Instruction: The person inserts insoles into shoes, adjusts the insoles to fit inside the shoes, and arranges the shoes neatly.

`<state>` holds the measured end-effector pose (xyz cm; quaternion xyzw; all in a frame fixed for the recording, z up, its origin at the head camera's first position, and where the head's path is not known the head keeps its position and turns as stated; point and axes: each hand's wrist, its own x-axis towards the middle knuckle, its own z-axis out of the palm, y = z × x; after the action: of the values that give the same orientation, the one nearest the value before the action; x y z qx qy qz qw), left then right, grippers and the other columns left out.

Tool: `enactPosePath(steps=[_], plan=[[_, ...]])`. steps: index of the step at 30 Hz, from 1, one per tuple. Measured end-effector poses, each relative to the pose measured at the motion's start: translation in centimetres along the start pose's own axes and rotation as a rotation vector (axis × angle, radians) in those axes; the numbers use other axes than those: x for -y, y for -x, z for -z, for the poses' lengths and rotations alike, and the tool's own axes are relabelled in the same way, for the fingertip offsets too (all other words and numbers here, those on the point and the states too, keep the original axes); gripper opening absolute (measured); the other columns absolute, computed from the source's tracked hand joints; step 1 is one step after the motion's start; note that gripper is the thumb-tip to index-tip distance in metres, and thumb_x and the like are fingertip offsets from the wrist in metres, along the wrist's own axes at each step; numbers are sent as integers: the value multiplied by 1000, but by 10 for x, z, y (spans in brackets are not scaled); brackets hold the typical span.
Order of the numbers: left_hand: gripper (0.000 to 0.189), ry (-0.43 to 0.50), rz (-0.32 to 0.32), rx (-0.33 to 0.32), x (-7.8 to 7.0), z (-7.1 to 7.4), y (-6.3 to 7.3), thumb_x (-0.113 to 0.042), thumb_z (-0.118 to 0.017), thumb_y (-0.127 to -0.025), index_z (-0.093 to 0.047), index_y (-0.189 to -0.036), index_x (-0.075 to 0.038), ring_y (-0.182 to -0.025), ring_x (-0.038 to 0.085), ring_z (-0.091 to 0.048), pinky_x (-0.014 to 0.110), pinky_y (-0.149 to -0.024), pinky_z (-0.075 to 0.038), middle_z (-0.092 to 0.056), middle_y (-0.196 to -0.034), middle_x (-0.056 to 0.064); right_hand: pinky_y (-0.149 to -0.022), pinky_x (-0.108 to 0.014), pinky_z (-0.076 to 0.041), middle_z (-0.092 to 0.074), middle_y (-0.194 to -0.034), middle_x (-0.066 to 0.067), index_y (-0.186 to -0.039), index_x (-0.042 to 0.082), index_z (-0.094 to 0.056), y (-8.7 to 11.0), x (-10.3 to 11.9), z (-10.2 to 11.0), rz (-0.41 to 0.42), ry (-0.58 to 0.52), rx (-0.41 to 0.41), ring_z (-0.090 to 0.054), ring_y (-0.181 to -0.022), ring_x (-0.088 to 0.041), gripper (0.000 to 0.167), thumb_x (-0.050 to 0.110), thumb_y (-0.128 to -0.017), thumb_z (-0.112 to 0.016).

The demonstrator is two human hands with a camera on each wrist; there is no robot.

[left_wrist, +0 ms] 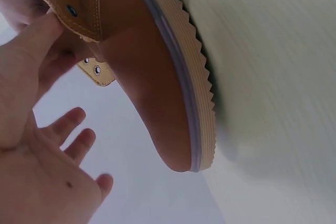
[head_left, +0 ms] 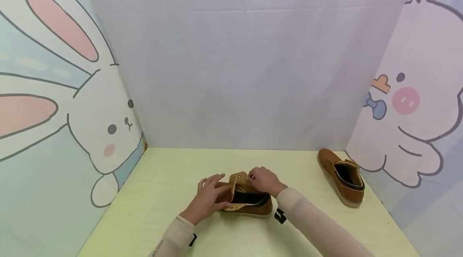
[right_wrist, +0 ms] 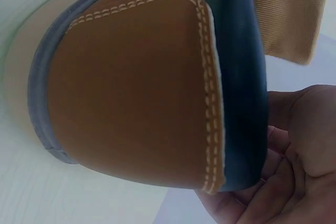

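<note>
A brown shoe (head_left: 258, 210) with tan lining and a dark inner collar lies on the pale tabletop, its toe to the left. My left hand (head_left: 207, 200) is over the front part, fingers spread, with the thumb touching the near eyelet flap (left_wrist: 71, 11). In the left wrist view, the smooth brown toe (left_wrist: 157, 114) and ridged sole show beside that hand. The right hand (head_left: 267, 180) pinches the far eyelet flap (head_left: 238, 176), whose tan inner side faces up; its fingertips are partly hidden. In the right wrist view, the heel (right_wrist: 136, 93) covers part of the curled right fingers.
A second brown shoe (head_left: 341, 178) stands at the right side of the table (head_left: 162, 172), toe pointing away. A plain pale wall (head_left: 238, 80) rises behind. Side walls carry a cartoon rabbit (head_left: 97, 128) and a white cartoon animal (head_left: 416, 120).
</note>
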<state>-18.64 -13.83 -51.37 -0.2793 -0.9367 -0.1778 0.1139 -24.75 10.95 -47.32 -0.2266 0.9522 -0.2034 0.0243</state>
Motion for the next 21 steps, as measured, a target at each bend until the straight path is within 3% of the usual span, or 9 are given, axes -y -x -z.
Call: enactPosePath(steps=[6, 11, 15, 21], plan=[[46, 41, -63, 85, 2, -5, 1, -44, -67, -96, -65, -139, -29, -144, 35, -32, 65, -107, -27, -34, -160, 12, -58, -31, -40, -57, -67, 6, -85, 11, -76, 0, -6, -3, 44, -22, 36, -46, -59, -11, 20, 15, -101, -64], [43, 44, -68, 109, 1, -3, -3, -41, -66, -97, -65, -139, -29, -145, 34, -29, 66, -106, -26, -32, -161, 13, -59, -31, -39, -49, -62, 6, -78, 11, -71, -2, -8, -1, 77, -19, 43, -42, -56, -10, 25, 12, -102, -63], [43, 45, -68, 140, 2, -3, -6, -41, -62, -99, -63, -140, -29, -146, 33, -28, 65, -107, -26, -31, -162, 11, -60, -32, -41, -53, -62, 2, -77, 10, -70, -4, -7, 2, 72, -17, 50, -44, -56, -12, 27, 13, -102, -63], [50, 137, -58, 213, 6, 1, -8, -52, -58, -99, -59, -144, -29, -148, 33, -26, 64, -111, -22, -33, -161, 9, -64, -36, -52, -69, -85, -2, -107, 8, -71, 4, 0, 3, 5, -53, 4, -62, -71, -15, 11, 15, -101, -65]])
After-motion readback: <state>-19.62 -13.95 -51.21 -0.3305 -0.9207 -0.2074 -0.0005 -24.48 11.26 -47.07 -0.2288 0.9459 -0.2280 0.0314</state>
